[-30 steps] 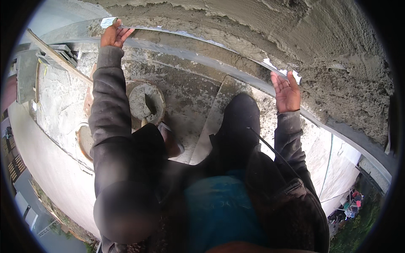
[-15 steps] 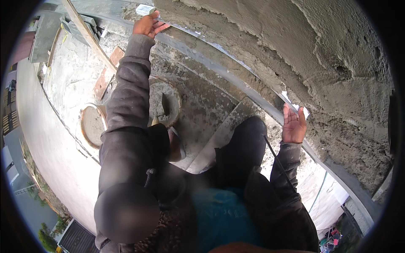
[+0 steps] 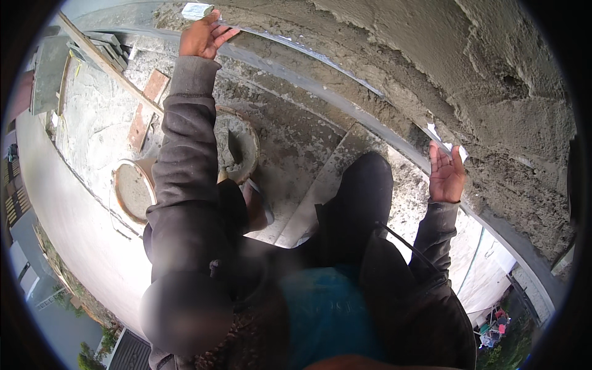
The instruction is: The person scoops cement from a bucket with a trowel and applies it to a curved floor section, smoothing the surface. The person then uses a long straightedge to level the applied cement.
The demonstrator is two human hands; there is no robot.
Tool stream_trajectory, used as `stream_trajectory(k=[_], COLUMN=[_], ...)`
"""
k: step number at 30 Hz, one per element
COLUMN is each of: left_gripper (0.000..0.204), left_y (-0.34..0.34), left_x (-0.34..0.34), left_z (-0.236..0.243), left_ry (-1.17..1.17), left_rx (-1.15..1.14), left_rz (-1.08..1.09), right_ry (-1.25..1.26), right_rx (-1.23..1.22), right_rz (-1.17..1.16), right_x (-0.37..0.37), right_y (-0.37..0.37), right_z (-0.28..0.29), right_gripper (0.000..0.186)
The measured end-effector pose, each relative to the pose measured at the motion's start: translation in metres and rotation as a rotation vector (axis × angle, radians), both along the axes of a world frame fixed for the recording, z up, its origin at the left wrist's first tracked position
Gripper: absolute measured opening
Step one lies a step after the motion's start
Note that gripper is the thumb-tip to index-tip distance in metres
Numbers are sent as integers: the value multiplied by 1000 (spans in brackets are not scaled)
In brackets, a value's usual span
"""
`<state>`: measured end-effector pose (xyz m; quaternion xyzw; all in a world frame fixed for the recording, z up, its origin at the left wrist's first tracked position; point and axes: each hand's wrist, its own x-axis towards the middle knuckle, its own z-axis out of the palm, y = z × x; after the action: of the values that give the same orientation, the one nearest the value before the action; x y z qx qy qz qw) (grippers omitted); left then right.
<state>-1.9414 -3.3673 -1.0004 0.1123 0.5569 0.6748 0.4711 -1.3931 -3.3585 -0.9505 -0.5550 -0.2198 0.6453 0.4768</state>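
Note:
A long, thin, light-coloured strip runs along the lower edge of the wet grey mortar. My left hand grips its upper-left end, thumb on the strip and the other fingers extended below it. Toward the other end, my right hand holds the strip at its fingertips, palm showing. Torn white pieces stick out beside the right fingers. Mortar presses close along the strip between the two hands.
Below my left arm stand a bucket of mortar with a trowel in it and a second mortar-filled bucket. A reddish board and a long wooden pole lie to the left. My knee is beneath the ledge.
The view has tilted slightly. In the picture my hands sit a little farther apart, left hand more to the left, right hand more to the right; both still hold the strip.

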Motion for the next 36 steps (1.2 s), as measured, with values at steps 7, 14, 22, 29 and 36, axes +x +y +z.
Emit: stream_trajectory(k=[7, 14, 22, 29, 36], left_gripper=[41, 45, 50, 44, 47], left_y=[-7, 8, 2, -6, 6], left_x=[-47, -70, -35, -54, -75], left_z=[-21, -30, -30, -40, -41], left_ry=[11, 56, 28, 22, 93], left_rx=[-164, -216, -176, -234, -233], left_rz=[72, 103, 56, 97, 120], right_ry=[92, 193, 121, 163, 176], right_rx=[-54, -50, -41, -68, -71], right_rz=[62, 33, 32, 45, -11], right_x=[-28, -33, -15, -21, -47], right_y=[3, 3, -1, 0, -3], right_z=[-5, -50, -32, -35, -44], right_gripper=[61, 52, 56, 50, 55])
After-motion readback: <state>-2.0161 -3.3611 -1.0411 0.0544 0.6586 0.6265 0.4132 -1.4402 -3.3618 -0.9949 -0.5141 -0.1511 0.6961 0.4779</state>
